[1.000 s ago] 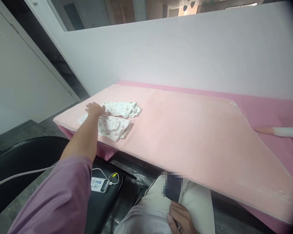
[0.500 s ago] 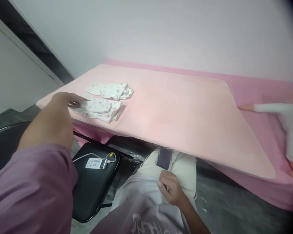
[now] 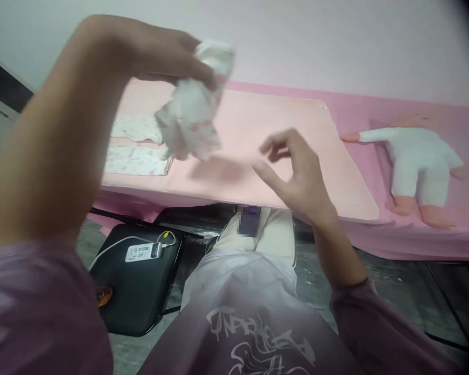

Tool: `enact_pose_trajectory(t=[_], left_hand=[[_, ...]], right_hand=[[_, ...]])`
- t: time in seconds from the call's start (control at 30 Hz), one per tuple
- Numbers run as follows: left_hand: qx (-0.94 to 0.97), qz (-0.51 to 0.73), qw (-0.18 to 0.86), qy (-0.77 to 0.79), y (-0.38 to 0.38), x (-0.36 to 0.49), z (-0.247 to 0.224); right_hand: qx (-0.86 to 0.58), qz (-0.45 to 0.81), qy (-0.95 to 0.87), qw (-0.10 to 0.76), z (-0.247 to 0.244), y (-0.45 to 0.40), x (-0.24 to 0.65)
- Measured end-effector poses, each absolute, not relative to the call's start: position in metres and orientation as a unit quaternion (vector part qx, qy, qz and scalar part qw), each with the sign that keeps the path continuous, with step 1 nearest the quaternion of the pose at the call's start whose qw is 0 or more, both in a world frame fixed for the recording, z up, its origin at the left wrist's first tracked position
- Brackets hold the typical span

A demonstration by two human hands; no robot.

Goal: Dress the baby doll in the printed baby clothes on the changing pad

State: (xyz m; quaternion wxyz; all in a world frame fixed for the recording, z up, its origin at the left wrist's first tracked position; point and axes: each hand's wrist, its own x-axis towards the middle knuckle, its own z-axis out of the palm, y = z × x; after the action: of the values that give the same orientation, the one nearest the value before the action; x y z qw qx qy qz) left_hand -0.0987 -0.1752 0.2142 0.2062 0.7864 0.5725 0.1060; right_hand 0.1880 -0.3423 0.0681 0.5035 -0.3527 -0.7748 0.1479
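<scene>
My left hand (image 3: 166,54) is raised over the left part of the table, closed on a crumpled white cloth (image 3: 193,117) with a pale pink print. The cloth hangs down clear of the tabletop and looks like soft baby clothing, though its exact shape cannot be made out. Two more folded printed cloths, a rear one (image 3: 136,127) and a front one (image 3: 136,160), lie behind my left forearm, which hides their left ends. Above the table's front edge, my right hand (image 3: 299,179) is empty, with fingers curved and thumb apart.
A peach mat (image 3: 297,122) covers much of the pink-covered table (image 3: 359,245). On the right lies a baby doll (image 3: 422,151) in white clothes. A black chair (image 3: 135,307) holds a white power bank (image 3: 143,252) with a cable. A dark phone-like object (image 3: 249,223) rests on my lap.
My left hand has lifted a printed cloth up and to the right. From my lap, my right hand has risen over the table edge. The view has turned right, showing the whole doll.
</scene>
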Motion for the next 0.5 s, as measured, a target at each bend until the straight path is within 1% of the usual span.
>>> enact_pose_trajectory(t=[0.07,0.13,0.2,0.23,0.37,0.43,0.5], left_hand=[[0.811,0.153,0.216,0.521,-0.216,-0.043,0.226],[0.843,0.189,0.230,0.449,-0.252,-0.011,0.226],[0.840,0.237,0.256,0.416,-0.272,0.000,0.213],[0.828,0.254,0.266,0.424,-0.274,-0.001,0.203],[0.775,0.264,0.263,0.510,-0.259,-0.012,0.151],[0.785,0.247,0.252,0.510,-0.257,-0.011,0.132],[0.813,0.216,0.250,0.479,-0.266,-0.007,0.126]], right_hand=[[-0.370,0.112,-0.786,0.483,0.103,-0.325,0.178],[-0.397,0.070,-0.779,0.481,0.125,-0.318,0.176],[-0.400,0.042,-0.756,0.516,0.135,-0.319,0.183],[-0.389,0.040,-0.746,0.538,0.138,-0.322,0.189],[-0.337,0.112,-0.732,0.582,0.144,-0.337,0.213],[-0.337,0.146,-0.723,0.585,0.144,-0.342,0.220],[-0.345,0.168,-0.721,0.577,0.139,-0.344,0.227]])
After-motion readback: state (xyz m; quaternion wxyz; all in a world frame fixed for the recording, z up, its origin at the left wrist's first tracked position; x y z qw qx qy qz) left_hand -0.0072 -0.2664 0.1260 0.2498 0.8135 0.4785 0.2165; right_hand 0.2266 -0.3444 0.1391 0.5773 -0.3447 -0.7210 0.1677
